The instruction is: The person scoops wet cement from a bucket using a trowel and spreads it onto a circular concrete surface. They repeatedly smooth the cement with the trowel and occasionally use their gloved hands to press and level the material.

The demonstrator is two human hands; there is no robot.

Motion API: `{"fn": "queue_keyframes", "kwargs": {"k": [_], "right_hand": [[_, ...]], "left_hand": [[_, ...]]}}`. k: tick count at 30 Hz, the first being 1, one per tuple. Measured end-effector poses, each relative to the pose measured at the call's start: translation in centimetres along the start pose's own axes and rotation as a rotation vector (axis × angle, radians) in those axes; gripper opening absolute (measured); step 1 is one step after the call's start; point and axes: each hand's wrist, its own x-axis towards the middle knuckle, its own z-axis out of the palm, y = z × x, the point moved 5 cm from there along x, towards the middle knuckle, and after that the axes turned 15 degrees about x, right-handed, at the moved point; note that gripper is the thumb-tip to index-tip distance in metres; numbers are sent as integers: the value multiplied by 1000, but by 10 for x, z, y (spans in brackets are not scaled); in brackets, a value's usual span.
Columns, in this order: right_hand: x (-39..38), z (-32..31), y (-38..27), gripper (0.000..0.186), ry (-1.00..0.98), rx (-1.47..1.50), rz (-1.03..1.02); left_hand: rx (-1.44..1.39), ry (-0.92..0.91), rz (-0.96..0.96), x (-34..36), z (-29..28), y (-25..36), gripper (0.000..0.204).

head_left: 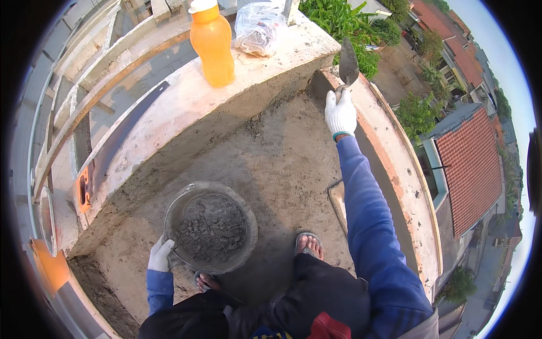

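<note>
My left hand (161,256), in a white knit glove, grips the rim or handle of a round bucket (252,226) at the lower left. Grey, crumbly mortar (210,229) lies inside the bucket. Out at the upper right, my right hand (341,114), gloved the same way with a green cuff edge, is closed round the handle of a pointing trowel (349,63). The trowel's blade points away from me, above the corner where the low walls meet. Whether mortar sits on the blade I cannot tell.
An orange bottle (213,48) and a clear plastic bag (259,28) stand on the left wall top (164,107), near a handsaw with an orange handle (84,189). A curved low wall (395,169) bounds the right, with a drop to houses beyond. My sandalled feet are beside the bucket.
</note>
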Motion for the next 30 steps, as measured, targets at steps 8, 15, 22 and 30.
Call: {"fn": "queue_keyframes", "kwargs": {"k": [8,15,22,30], "right_hand": [[-169,45,-12,52,-268,91,57],[-317,47,26,61,-364,871,1199],[-270,191,-33,83,-594,1090,1251],[-257,218,-45,49,-381,1379,1271]], "left_hand": [[25,54,52,-4,-3,-4,48],[85,96,69,-2,-7,-8,44],[3,108,-45,-23,2,-14,37],[14,83,-14,-21,-14,-33,41]]}}
